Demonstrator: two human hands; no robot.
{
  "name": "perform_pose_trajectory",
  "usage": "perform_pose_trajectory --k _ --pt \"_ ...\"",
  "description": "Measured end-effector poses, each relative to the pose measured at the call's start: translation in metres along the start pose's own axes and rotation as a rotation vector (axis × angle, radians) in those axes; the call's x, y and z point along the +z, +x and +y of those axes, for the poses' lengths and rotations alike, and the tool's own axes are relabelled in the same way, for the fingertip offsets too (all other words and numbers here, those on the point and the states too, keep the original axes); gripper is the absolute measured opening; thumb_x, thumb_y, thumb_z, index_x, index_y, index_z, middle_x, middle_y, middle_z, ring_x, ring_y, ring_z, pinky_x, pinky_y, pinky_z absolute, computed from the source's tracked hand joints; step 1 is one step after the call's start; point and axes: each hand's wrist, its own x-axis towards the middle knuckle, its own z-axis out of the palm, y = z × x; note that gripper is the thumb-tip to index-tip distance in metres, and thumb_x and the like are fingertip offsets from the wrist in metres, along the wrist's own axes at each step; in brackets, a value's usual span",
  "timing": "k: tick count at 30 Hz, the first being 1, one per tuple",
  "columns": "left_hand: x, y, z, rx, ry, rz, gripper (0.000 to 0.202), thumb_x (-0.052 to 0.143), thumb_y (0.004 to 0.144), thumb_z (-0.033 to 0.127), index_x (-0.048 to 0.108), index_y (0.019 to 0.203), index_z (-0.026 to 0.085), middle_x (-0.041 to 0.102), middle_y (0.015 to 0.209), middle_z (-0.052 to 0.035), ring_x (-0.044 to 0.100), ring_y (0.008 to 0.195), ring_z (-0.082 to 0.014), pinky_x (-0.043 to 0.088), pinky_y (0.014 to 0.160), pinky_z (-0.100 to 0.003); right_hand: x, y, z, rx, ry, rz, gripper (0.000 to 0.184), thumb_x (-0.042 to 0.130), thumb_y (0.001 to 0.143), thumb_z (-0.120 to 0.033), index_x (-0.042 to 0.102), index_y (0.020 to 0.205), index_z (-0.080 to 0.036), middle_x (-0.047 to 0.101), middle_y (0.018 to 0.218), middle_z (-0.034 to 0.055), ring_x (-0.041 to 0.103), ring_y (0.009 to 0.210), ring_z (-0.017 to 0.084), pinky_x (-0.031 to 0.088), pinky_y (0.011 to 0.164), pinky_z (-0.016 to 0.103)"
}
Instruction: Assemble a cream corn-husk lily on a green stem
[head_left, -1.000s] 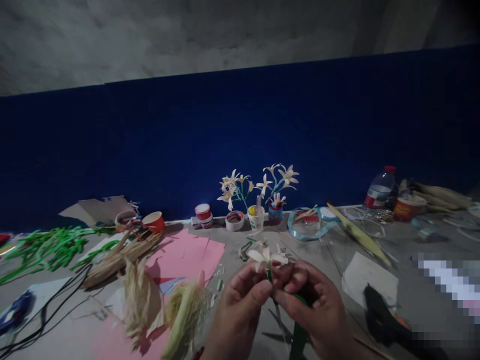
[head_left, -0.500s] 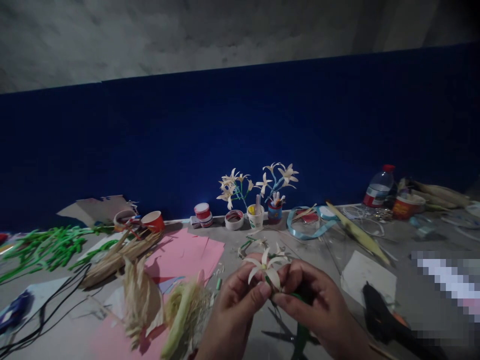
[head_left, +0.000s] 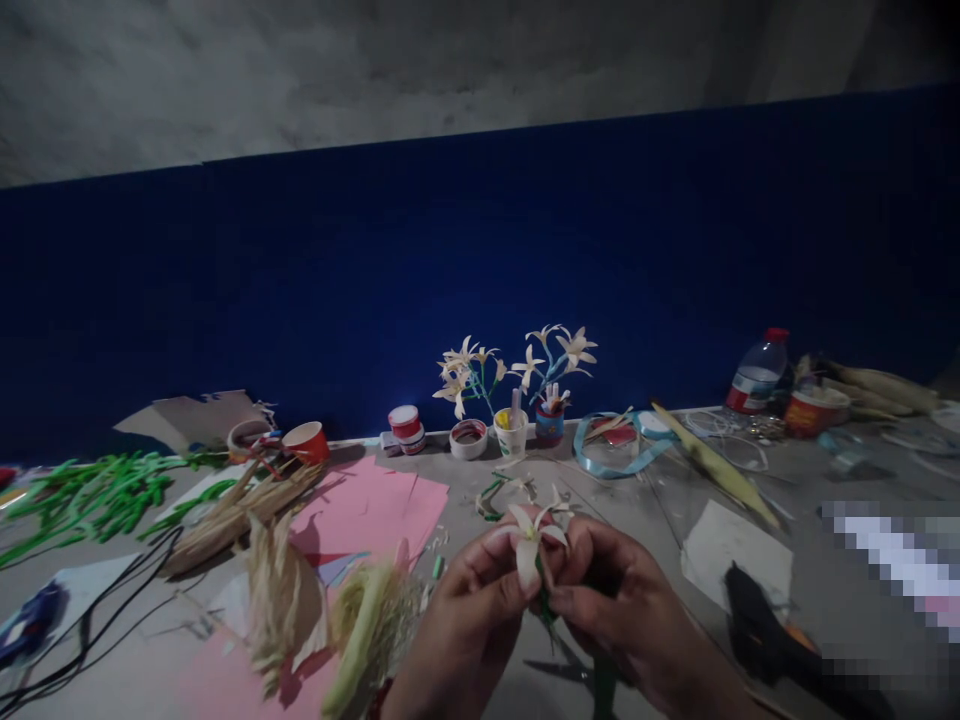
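A white artificial flower (head_left: 529, 550) with slim curling petals is held up at the front centre. My left hand (head_left: 484, 590) is closed, thumb and fingers pinching the flower near its base. My right hand (head_left: 619, 590) is closed too, its thumb and finger pinched at the flower's lower right side. A green strip (head_left: 604, 685) hangs below my right hand; its upper end is hidden by the fingers. Just beyond my hands lies a small ring of green and white pieces (head_left: 501, 490). A dark pair of scissors (head_left: 559, 668) lies on the table beneath them, partly covered.
Two sprays of white flowers (head_left: 469, 375) stand in cups at the back. Leftward lie pink paper (head_left: 367, 510), dried husks (head_left: 281, 600) and green pipe cleaners (head_left: 112, 490). On the right are a black glue gun (head_left: 757, 620), blue ribbon (head_left: 600, 468) and a bottle (head_left: 759, 375).
The flower has tilted, so its front petal now points down. Both hands stay nearly in place, with small finger shifts. The green strip has moved lower and shows less.
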Motion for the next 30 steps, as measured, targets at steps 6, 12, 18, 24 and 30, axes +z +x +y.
perform_pose_trajectory --k 6,12,18,24,30 --pt "0.001 0.005 -0.001 0.006 -0.071 -0.034 0.005 0.076 0.075 0.015 0.074 0.080 0.015 0.062 0.078 -0.0028 0.056 0.079 -0.0166 0.041 0.074 -0.025 0.005 -0.001 0.000 -0.011 -0.002 0.034 0.038 0.087 0.063 -0.029 0.051 0.060 -0.019 0.056 0.061 -0.0062 0.031 0.042 0.002 0.022 0.038 0.015" --pt "0.000 0.003 -0.003 0.069 0.085 0.065 0.006 0.076 0.077 0.019 0.072 0.081 0.018 0.062 0.083 -0.0022 0.058 0.089 -0.0185 0.043 0.082 -0.025 0.004 0.000 0.001 -0.302 -0.203 0.172 0.023 0.080 0.066 -0.017 0.059 0.063 -0.021 0.066 0.068 -0.0025 0.061 0.068 0.013 0.050 0.065 0.022" --pt "-0.007 0.000 -0.007 0.202 0.328 0.209 0.008 0.076 0.078 0.021 0.069 0.078 0.019 0.059 0.085 0.0004 0.055 0.086 -0.0159 0.044 0.079 -0.024 -0.002 -0.004 -0.001 -0.521 -0.696 0.129 0.021 0.069 0.077 -0.015 0.054 0.065 -0.023 0.067 0.068 -0.0008 0.063 0.064 0.015 0.050 0.061 0.023" --pt "-0.005 -0.002 -0.005 0.120 0.229 0.241 0.009 0.079 0.076 0.024 0.074 0.083 0.022 0.063 0.090 -0.0004 0.059 0.098 -0.0195 0.045 0.089 -0.028 -0.001 -0.005 -0.012 -0.275 -0.620 0.083 0.021 0.072 0.076 -0.019 0.054 0.067 -0.022 0.064 0.068 -0.0021 0.061 0.067 0.015 0.049 0.061 0.022" --pt "0.006 -0.003 -0.001 0.030 0.125 0.222 0.011 0.083 0.069 0.023 0.077 0.078 0.019 0.068 0.083 -0.0024 0.061 0.090 -0.0192 0.046 0.085 -0.027 -0.005 0.000 -0.008 -0.027 -0.143 -0.010 0.029 0.084 0.066 -0.024 0.055 0.063 -0.019 0.059 0.065 -0.0053 0.044 0.049 0.005 0.034 0.043 0.016"
